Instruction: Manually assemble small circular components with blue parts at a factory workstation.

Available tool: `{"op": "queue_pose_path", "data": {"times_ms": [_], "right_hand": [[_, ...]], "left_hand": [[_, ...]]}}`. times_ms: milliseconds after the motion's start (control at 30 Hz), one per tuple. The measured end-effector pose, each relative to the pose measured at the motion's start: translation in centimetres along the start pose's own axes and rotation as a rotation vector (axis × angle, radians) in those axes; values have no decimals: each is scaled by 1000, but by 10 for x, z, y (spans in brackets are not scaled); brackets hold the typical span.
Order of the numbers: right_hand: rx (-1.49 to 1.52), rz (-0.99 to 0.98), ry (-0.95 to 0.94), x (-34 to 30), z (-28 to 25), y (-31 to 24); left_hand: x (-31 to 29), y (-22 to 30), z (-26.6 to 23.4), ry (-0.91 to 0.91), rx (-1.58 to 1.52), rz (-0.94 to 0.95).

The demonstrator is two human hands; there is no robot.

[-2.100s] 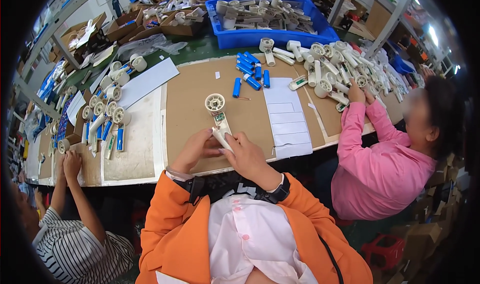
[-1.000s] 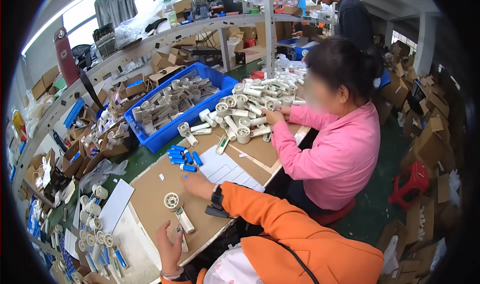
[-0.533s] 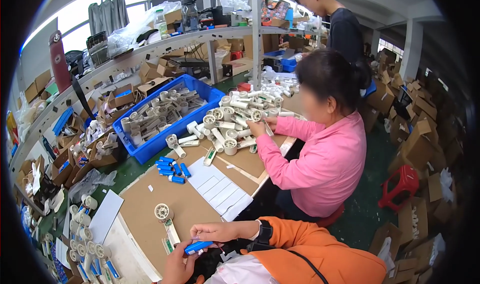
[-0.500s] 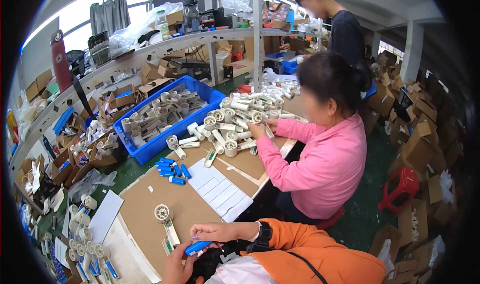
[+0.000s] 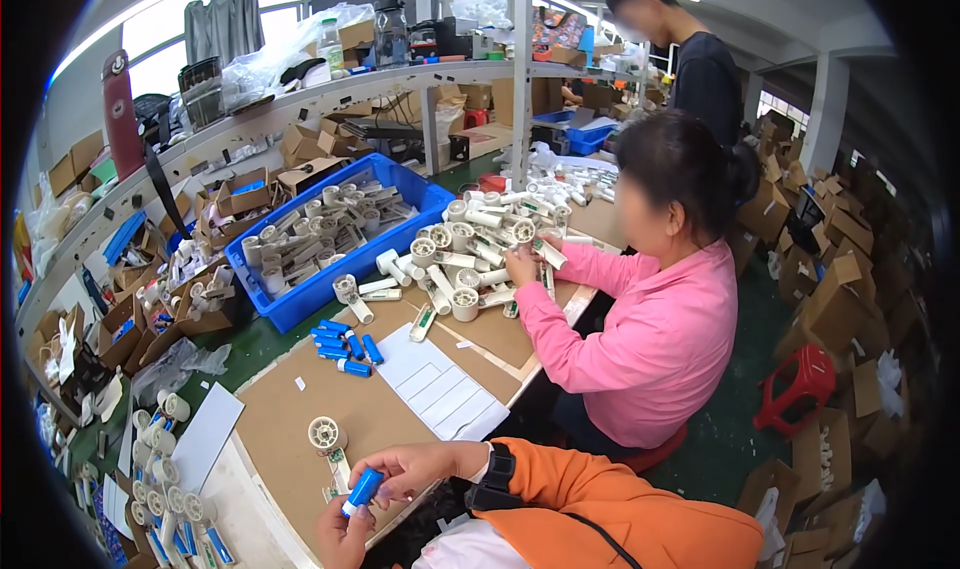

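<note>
A blue cylindrical battery (image 5: 363, 492) is held tilted over the near table edge. My right hand (image 5: 408, 467) has its fingers closed around the battery's upper side. From below, my left hand (image 5: 343, 535) pinches its lower end. Just beyond my hands lies a white handheld fan body (image 5: 326, 434), its round head toward the far side and a green circuit board (image 5: 338, 467) showing in its open handle. My hands partly hide that handle. Several more blue batteries (image 5: 345, 344) lie in a loose group farther up the table, beside a white ruled sheet (image 5: 440, 389).
A co-worker in a pink top (image 5: 650, 314) sits at right, handling a white fan part by a heap of fan bodies (image 5: 465, 304). A blue crate (image 5: 290, 314) of parts stands at far left. More fan bodies (image 5: 195, 509) lie at near left. A red stool (image 5: 800, 389) stands right.
My hands have shifted slightly left, and the battery has turned from nearly level to a steeper tilt. The co-worker's hands have moved with a fan part.
</note>
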State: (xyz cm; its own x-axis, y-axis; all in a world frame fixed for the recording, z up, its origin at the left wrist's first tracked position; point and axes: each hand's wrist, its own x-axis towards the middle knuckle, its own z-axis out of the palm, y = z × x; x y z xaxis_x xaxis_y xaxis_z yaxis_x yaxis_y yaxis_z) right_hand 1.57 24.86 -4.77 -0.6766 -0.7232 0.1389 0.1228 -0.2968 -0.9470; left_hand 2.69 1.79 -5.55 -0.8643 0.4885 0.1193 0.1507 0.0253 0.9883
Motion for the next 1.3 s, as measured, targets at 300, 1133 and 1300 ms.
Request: {"op": "queue_pose_path", "data": {"times_ms": [300,1133,1300], "right_hand": [[239,-148,100,-1,-22,-5],[-58,-280,479,3,-23,-6],[-22,-219,494,2,-14,-7]], "left_hand": [[38,4,3,-247,-219,-183],[55,27,44,-96,46,-71],[46,31,41,-96,195,-30]]}}
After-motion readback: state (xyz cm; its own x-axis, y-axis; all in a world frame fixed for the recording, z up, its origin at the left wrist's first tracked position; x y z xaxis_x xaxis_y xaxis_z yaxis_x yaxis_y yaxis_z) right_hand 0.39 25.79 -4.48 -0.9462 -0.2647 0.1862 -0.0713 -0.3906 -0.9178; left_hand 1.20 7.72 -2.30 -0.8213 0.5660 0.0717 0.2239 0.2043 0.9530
